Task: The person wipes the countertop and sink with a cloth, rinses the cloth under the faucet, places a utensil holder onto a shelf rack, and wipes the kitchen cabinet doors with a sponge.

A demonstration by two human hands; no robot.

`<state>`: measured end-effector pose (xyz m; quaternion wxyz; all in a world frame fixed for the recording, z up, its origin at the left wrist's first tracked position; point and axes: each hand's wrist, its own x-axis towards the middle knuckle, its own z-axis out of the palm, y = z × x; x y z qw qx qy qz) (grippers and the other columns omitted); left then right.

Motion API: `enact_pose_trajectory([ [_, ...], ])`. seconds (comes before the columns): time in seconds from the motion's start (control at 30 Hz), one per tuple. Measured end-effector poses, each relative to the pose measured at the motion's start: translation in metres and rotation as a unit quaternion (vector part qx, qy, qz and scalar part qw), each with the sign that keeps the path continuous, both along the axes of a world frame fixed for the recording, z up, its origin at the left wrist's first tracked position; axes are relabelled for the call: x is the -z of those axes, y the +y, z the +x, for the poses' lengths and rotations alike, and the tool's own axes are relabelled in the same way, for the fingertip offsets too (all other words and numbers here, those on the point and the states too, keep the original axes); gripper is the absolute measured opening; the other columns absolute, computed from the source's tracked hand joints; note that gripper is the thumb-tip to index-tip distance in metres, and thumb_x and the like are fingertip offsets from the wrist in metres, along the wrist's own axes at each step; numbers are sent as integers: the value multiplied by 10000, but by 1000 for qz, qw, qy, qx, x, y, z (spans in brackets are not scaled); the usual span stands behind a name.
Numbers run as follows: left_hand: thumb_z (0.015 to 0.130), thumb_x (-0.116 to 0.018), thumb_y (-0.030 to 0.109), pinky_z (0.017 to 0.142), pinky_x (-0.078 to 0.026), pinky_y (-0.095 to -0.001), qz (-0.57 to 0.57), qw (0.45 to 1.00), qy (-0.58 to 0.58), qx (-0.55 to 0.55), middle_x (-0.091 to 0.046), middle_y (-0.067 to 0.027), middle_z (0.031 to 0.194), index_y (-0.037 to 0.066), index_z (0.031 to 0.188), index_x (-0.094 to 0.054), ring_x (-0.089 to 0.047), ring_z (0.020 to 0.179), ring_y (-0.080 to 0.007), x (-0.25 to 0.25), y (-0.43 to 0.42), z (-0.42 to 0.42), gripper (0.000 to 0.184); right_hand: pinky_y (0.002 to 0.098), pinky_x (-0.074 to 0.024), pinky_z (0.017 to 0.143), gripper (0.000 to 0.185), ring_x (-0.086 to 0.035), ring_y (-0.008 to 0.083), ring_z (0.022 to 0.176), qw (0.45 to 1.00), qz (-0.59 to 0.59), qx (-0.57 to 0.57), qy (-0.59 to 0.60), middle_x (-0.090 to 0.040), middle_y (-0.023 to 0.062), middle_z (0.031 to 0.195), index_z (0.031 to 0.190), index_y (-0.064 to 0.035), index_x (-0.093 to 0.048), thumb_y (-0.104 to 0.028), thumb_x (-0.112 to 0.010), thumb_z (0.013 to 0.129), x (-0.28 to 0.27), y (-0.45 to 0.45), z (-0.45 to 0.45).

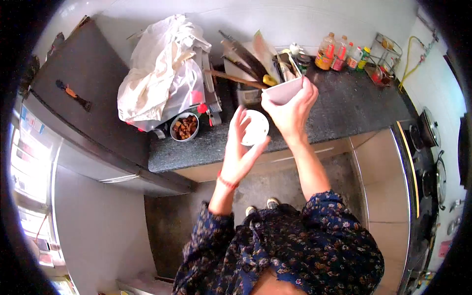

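Note:
My left hand [239, 152], with a red band at its wrist, holds a small white round dish [255, 128] between thumb and fingers, over the counter's front edge. To its right, my right hand [291, 114] grips a white rectangular container [283, 91], which is tilted. Items inside that container show only in part. Behind my hands stands a holder with long utensils, among them a wooden stick [236, 78]. A bowl of brown chunks [185, 128] sits on the dark counter [344, 105] to the left of my left hand.
White plastic bags [162, 73] are heaped at the back left, beside a grey fridge [93, 93]. Sauce bottles [325, 51] and a wire rack [386, 49] stand along the back right. A stove with lidded pans [429, 127] is at the far right.

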<state>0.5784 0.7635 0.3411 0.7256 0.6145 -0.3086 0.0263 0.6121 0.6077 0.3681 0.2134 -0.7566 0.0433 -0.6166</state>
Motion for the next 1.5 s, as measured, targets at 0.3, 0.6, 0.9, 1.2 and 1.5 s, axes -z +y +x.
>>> enact_pose_trajectory([
  [0.3,644,-803,271,887,-407,-362,-25,996,-69,-49,-438,-155,1137,-23,1188,-281,-477,1049,-247,-16,-83,-30,809,472,-312,892,784,-353,348,1072,994,-69,84,-7,-351,168,1175,1220,26,-356,-409,-723,681,31,-9,-82],
  [0.6,584,-835,274,891,-395,-340,-17,1000,5,-10,-423,-162,1119,-52,1244,-206,-451,1042,-216,-13,-193,-47,968,463,-342,908,571,-398,358,1066,995,-98,27,14,-377,184,1184,1228,82,-389,-74,-639,738,41,-109,-149],
  [0.9,650,-782,133,915,-394,-334,-140,973,71,168,-416,-125,1142,-3,1218,-224,-448,1069,-196,-27,-350,-101,808,405,-393,890,394,-443,340,1039,980,-163,102,49,-426,159,1163,1137,50,-523,48,-586,748,41,-262,-212],
  [1.2,747,-524,112,897,-400,-326,-108,955,185,207,-407,-139,1202,8,1316,-209,-436,1077,-220,9,-444,-71,659,402,-378,900,485,-438,314,1062,982,-129,10,135,-433,149,1143,1154,22,-506,-43,-677,705,31,-338,-232],
  [1.5,647,-637,267,1020,-268,-357,-42,962,-50,265,-376,-144,1270,-22,1355,-257,-358,1204,-266,6,-514,-1,854,371,-302,1003,1027,-383,253,1201,885,265,-328,199,-392,165,1287,1361,20,-154,-203,-816,608,6,-470,-180],
])
